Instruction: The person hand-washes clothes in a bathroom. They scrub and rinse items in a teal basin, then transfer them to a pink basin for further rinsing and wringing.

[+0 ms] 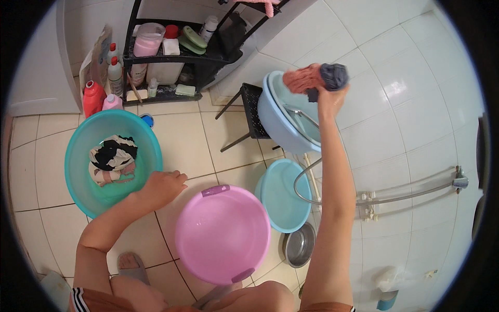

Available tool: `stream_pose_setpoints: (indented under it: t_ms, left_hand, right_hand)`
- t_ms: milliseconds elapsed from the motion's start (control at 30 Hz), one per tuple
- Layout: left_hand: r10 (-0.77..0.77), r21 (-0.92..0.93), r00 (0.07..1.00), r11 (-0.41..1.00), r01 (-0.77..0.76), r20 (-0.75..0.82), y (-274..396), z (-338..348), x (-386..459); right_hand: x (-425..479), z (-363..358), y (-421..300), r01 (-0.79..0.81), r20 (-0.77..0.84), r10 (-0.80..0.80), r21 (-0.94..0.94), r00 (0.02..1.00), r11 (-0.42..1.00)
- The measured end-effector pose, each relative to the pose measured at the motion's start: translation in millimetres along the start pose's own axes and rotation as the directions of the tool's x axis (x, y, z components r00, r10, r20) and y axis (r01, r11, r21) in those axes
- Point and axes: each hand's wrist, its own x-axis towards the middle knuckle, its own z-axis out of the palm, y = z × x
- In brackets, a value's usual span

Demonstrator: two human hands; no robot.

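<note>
My right hand (331, 99) is raised and grips a bundle of wrung cloth, part coral-red fabric (303, 79) and part dark grey fabric (334, 77). Beneath the bundle are stacked light blue basins (269, 113), with a metal shower head (299, 112) resting inside. My left hand (165, 187) hovers near the right rim of a teal basin (157, 156), its fingers loosely bent and nothing seen in them. Inside that basin lie black and cream cloth (113, 152) and a beige-pink garment (107, 175). A pink basin (222, 234) without laundry stands before me on the floor.
A black stool (251, 117) supports the light blue basins. A smaller aqua basin (286, 195) and a metal bowl (300, 245) sit along the tiled wall, where a shower hose (409, 196) runs. Behind stand a black shelf (175, 58) and a red bottle (93, 99).
</note>
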Motion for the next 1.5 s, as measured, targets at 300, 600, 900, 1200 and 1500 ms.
stream_pose_setpoints:
  t_ms: [300, 600, 900, 1200, 1500]
  left_hand:
    - [0.036, -0.945, 0.944, 0.040, 0.326, 0.327, 46, -9, 43]
    - [0.134, -0.821, 0.819, -0.062, 0.568, 0.557, 69, 57, 25]
    - [0.117, -0.418, 0.760, 0.883, 0.216, 0.639, 91, 140, 14]
    - [0.372, -0.203, 0.785, 0.928, -0.311, 0.495, 109, 190, 51]
    - [0.430, -0.115, 0.820, 0.900, -0.420, 0.376, 113, 251, 16]
  right_hand:
    - [-76, -146, -56, -0.153, 0.172, 0.056, 0.628, 0.983, 0.763]
    - [-323, -173, -11, -0.623, 0.808, 0.344, 0.036, 0.477, 0.781]
    - [-444, -195, 47, -0.407, 0.896, 0.374, -0.443, -0.240, 0.799]
    - [-505, -219, 14, 0.200, 0.958, 0.103, -0.049, -0.269, 0.979]
    - [-491, -179, 32, 0.200, 0.868, 0.235, -0.161, -0.438, 0.967]
